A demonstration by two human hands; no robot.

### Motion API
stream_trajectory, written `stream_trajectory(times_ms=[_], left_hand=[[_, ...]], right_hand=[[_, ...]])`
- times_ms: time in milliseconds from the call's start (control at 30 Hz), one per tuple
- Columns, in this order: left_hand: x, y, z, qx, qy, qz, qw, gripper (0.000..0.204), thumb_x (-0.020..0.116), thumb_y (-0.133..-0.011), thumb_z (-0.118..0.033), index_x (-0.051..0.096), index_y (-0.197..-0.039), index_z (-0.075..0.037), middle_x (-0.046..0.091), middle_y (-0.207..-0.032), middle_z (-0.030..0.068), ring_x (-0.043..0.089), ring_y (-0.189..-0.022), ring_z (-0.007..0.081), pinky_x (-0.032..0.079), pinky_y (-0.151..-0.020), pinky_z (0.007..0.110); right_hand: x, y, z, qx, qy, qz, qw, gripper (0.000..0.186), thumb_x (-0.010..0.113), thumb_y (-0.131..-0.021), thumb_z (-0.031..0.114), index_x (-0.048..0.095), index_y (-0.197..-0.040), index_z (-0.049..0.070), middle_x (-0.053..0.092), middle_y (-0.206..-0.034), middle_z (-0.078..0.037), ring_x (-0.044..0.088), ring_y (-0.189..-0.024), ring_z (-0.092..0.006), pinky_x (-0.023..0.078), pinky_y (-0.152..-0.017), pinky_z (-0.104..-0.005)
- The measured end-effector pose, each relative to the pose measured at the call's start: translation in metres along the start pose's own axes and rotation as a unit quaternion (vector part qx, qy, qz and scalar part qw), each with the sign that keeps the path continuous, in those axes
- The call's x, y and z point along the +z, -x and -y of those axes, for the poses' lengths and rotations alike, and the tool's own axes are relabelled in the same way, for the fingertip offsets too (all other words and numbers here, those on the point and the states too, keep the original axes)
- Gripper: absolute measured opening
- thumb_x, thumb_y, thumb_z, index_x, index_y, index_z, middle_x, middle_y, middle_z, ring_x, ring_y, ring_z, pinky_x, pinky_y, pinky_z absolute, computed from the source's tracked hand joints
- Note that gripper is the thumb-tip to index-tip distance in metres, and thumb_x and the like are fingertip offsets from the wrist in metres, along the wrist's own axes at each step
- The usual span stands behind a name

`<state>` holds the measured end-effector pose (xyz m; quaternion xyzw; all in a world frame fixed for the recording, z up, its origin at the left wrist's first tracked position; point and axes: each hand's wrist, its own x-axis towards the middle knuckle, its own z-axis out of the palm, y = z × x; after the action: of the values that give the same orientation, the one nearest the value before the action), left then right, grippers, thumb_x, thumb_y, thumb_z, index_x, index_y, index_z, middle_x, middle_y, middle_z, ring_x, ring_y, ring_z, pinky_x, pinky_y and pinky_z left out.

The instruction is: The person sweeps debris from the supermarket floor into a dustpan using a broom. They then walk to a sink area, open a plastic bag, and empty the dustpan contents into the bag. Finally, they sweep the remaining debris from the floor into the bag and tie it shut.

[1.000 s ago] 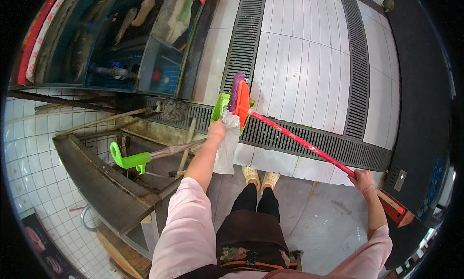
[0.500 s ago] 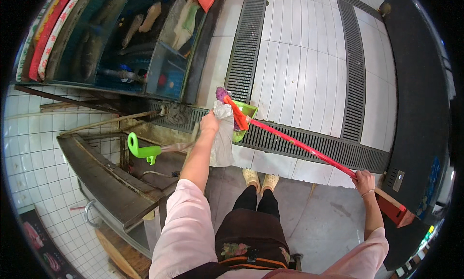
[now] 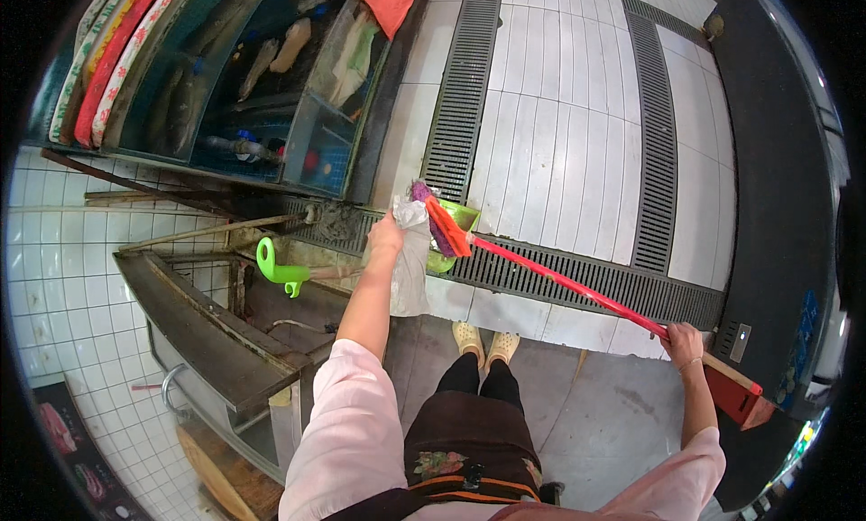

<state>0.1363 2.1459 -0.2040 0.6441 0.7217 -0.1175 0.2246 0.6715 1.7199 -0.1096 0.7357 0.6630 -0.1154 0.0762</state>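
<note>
My left hand (image 3: 385,233) is closed on a crumpled pale grey bag or cloth (image 3: 409,273) that hangs beside the broom head; whether it also grips the dustpan's pole behind it, I cannot tell. My right hand (image 3: 683,343) grips the far end of a red broom handle (image 3: 586,293). The broom's orange head (image 3: 446,225) with purple bristles (image 3: 420,193) leans over a lime-green dustpan (image 3: 463,216), which sits by the meeting of two floor grates. The dustpan's green hooked handle (image 3: 285,273) juts out to the left, beyond my left forearm.
Water tanks (image 3: 244,88) with fish stand upper left. A metal basin frame (image 3: 207,322) is left, by a white tiled wall (image 3: 63,286). Drain grates (image 3: 654,133) cross the white floor (image 3: 559,160). A dark cabinet (image 3: 776,205) stands right; my feet (image 3: 501,345) are below.
The broom head and my left hand with the grey bag have shifted left, and the broom head now slants more. The dustpan shows more on the right of the head. The view has shifted slightly.
</note>
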Motion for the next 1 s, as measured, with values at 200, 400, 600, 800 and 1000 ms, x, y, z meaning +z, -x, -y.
stream_trajectory(times_ms=[200,400,600,800,1000], left_hand=[[0.013,0.007,0.004,0.016,-0.024,0.041,0.999,0.056,0.072,-0.073,-0.022,0.049,-0.123,-0.018,0.062,-0.107,0.0165,0.057,-0.104,0.0344,0.046,-0.088,0.043],[0.019,0.021,-0.003,0.028,-0.020,0.049,0.998,0.056,0.071,-0.074,-0.022,0.049,-0.126,-0.021,0.062,-0.110,0.0154,0.057,-0.105,0.0339,0.046,-0.088,0.043],[0.041,0.018,0.010,0.016,-0.025,0.050,0.998,0.053,0.070,-0.075,-0.022,0.050,-0.123,-0.020,0.062,-0.109,0.0161,0.057,-0.105,0.0346,0.046,-0.088,0.044],[0.052,0.023,0.014,0.000,-0.040,0.039,0.998,0.048,0.070,-0.075,-0.023,0.052,-0.118,-0.017,0.062,-0.108,0.0166,0.058,-0.104,0.0340,0.047,-0.087,0.043],[0.051,0.028,0.013,0.019,-0.054,0.047,0.997,0.051,0.071,-0.074,-0.024,0.050,-0.121,-0.016,0.063,-0.106,0.0159,0.059,-0.102,0.0333,0.047,-0.087,0.043]], right_hand=[[-0.007,0.003,-0.005,0.005,-0.005,-0.003,1.000,0.023,0.070,-0.066,0.021,0.051,-0.068,0.009,0.054,-0.065,-0.006,0.056,-0.067,-0.0261,0.046,-0.057,-0.0401],[-0.017,-0.002,-0.005,-0.005,-0.018,-0.026,0.999,0.025,0.071,-0.066,0.020,0.049,-0.067,0.009,0.052,-0.063,-0.008,0.055,-0.063,-0.0275,0.044,-0.055,-0.0403],[-0.021,-0.006,-0.007,-0.005,-0.041,-0.043,0.998,0.026,0.072,-0.065,0.019,0.048,-0.068,0.008,0.051,-0.061,-0.009,0.054,-0.061,-0.0281,0.043,-0.053,-0.0409],[-0.030,-0.006,-0.006,-0.006,-0.051,-0.058,0.997,0.025,0.071,-0.065,0.016,0.048,-0.067,0.007,0.051,-0.060,-0.010,0.053,-0.059,-0.0297,0.042,-0.053,-0.0412],[-0.029,0.001,-0.013,0.014,-0.040,-0.019,0.999,0.023,0.072,-0.064,0.019,0.052,-0.070,0.008,0.053,-0.063,-0.010,0.056,-0.063,-0.0293,0.043,-0.054,-0.0423]])
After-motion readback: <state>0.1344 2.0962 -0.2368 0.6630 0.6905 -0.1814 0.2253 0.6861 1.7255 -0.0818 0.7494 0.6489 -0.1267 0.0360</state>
